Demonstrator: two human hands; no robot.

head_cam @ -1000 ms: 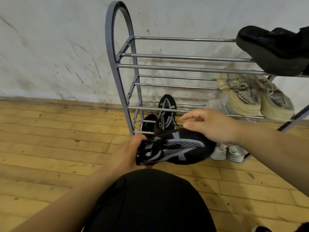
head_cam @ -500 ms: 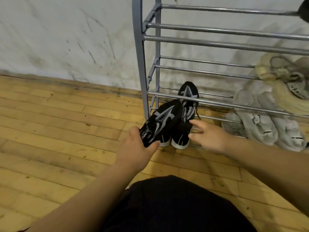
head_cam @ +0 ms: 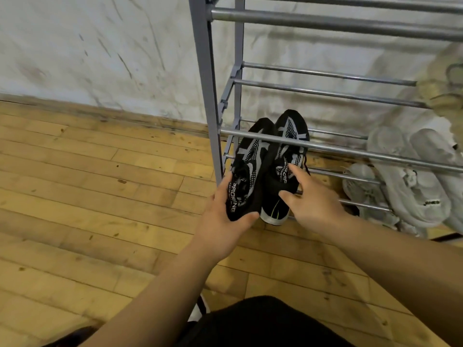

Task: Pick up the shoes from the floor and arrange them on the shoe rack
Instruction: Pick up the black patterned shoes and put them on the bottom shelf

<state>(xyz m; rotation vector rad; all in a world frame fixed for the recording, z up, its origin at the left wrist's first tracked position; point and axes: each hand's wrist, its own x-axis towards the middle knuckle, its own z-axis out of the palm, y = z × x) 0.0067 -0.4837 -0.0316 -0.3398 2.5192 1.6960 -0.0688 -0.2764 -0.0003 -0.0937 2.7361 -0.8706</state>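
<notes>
Our left hand (head_cam: 220,221) grips the heel of a black knit sneaker with grey webbing (head_cam: 250,166). Its toe points to twelve o'clock under a rail of the grey metal shoe rack (head_cam: 350,149), likely to seat it on the lowest tier. Our right hand (head_cam: 315,206), fingers spread, touches the matching sneaker (head_cam: 290,131), apparently steadying it. The rack's upright post (head_cam: 204,96) crowds in at ten o'clock. Pale white sneakers (head_cam: 411,181) sit at three o'clock, with bare rails between.

Both arms fwd; L grip (head_cam: 221,222) curled, thumb under; R grip (head_cam: 316,207) fingers loosely spread.
</notes>
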